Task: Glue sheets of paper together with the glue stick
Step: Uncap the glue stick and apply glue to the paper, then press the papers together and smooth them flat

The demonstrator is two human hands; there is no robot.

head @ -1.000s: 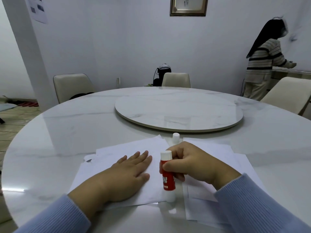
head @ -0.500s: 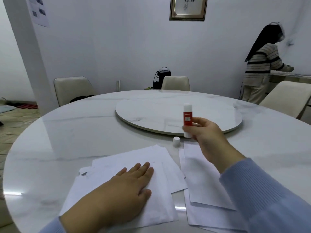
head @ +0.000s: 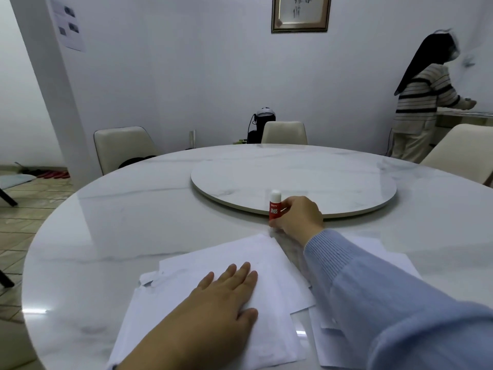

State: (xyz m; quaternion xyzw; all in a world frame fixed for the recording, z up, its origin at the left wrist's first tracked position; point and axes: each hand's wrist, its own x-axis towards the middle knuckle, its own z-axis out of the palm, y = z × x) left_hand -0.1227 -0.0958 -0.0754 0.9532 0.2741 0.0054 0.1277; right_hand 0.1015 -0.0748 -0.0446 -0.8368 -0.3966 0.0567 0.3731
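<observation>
Red plastic glue stick (head: 274, 207), a short cylinder with a white rounded cap on top and white "GLUE STICK" lettering, stands upright on the table (head: 133, 217) just at the near rim of the round turntable (head: 333, 180), roughly mid-table and beyond the papers. Right hand (head: 297, 219) is wrapped round its lower half from the right, fingers curled closed on the barrel, base of stick hidden behind the fingers; light blue ribbed knit sleeve (head: 373, 295) runs back to the near right edge. Left hand (head: 216, 303) lies flat, palm down, fingers open and together, pressing on the left paper stack (head: 266, 265): thin matte white sheets, overlapped and skewed, one torn or crumpled corner at far left, near the table's front edge. Second white paper pile (head: 394, 263) sits right of it, partly under the sleeve. Table is round, glossy white marble-look with grey veins; turntable same finish, raised disc at centre. Cream padded chairs (head: 122, 148) around far edge; a person in a striped top (head: 424, 102) stands at far right. Versus half a second ago: stick was held up in the air over the turntable edge, now lowered to the table, and the separate small white cap seen then by the papers is no longer visible. Left hand unchanged on the stack.
</observation>
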